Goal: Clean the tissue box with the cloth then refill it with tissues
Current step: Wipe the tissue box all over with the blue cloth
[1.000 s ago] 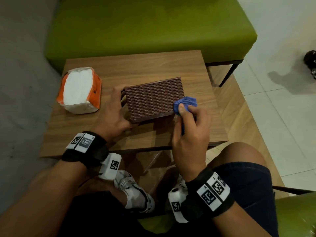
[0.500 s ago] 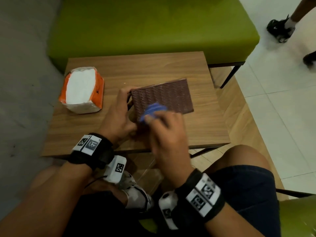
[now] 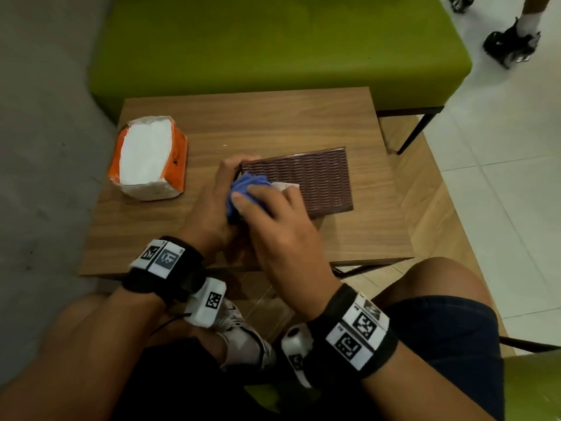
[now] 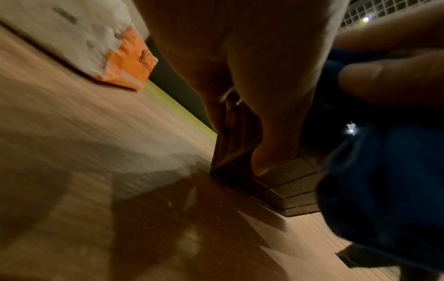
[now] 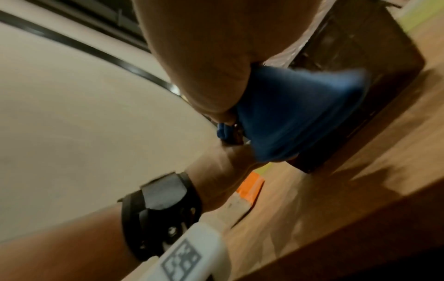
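A brown woven tissue box (image 3: 315, 180) lies on the wooden table (image 3: 273, 123), its ribbed face up. My left hand (image 3: 218, 192) grips its left end, fingers curled over the far corner (image 4: 242, 136). My right hand (image 3: 267, 208) holds a crumpled blue cloth (image 3: 246, 189) pressed on the box's left part, also seen in the right wrist view (image 5: 295, 114) and the left wrist view (image 4: 384, 180). A bit of white tissue (image 3: 283, 186) shows beside my right fingers. An orange pack of white tissues (image 3: 148, 156) sits open at the table's left.
A green upholstered bench (image 3: 273, 41) stands behind the table. Another person's feet in dark shoes (image 3: 513, 44) are on the white tiled floor at the top right. My knees and a white shoe (image 3: 243, 335) are below the table's near edge.
My right hand carried the blue cloth from the box's right end across to its left end. The box tipped from tilted to lying flatter. The other person's feet came nearer.
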### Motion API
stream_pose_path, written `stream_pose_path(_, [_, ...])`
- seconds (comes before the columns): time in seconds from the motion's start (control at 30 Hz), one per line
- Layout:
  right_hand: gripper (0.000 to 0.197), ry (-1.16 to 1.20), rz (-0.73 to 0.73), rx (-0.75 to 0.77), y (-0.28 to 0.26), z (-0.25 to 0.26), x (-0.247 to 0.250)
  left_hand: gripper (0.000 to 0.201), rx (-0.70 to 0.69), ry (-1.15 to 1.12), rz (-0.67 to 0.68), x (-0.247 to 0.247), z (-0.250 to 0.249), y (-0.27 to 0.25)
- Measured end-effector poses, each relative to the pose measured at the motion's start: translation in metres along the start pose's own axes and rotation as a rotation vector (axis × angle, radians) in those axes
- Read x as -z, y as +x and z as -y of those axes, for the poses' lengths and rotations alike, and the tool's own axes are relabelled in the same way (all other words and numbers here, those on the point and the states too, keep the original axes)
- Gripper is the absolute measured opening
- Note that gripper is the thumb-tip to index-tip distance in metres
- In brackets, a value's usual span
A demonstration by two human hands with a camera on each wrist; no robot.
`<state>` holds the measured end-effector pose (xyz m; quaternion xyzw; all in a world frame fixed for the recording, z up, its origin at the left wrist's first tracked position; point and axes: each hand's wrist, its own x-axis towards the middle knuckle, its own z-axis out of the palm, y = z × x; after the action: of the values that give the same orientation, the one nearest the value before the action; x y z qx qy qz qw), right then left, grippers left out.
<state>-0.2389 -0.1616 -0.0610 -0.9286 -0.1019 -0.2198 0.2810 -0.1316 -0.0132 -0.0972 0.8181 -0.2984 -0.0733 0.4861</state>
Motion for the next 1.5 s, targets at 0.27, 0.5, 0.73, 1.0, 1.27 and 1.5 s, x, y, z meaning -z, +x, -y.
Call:
stream_pose_path(0.27, [0.024,-0.077,-0.399,-0.393,0.015,-0.047,0.026,0.096,0.059,-0.026,0.01,-0.004,-0.002,-0.003])
stream_pose_path(0.5, [0.026,-0.108,-0.124,-0.14,0.015,-0.027,0.016,0.09,0.037,-0.044,-0.003,-0.001,-0.001,-0.005])
stream_pose_path(0.73, [0.023,-0.125,-0.17,-0.24,0.027,-0.015,0.011,0.094,0.049,-0.02,-0.04,-0.006,0.003,-0.005])
stream_pose_path(1.0, [0.025,-0.129,-0.286,-0.385,0.024,-0.048,0.041,0.097,0.06,0.004,-0.005,-0.004,0.002,-0.007])
stream_pose_path(1.27, [0.022,-0.15,-0.12,-0.223,0.024,-0.024,0.024,0.092,0.036,-0.014,-0.008,-0.004,-0.002,-0.009])
stream_pose_path(1.5, [0.018,-0.141,-0.082,-0.163,0.031,-0.001,0.011,0.092,0.034,-0.005,-0.035,-0.009,0.002,-0.006])
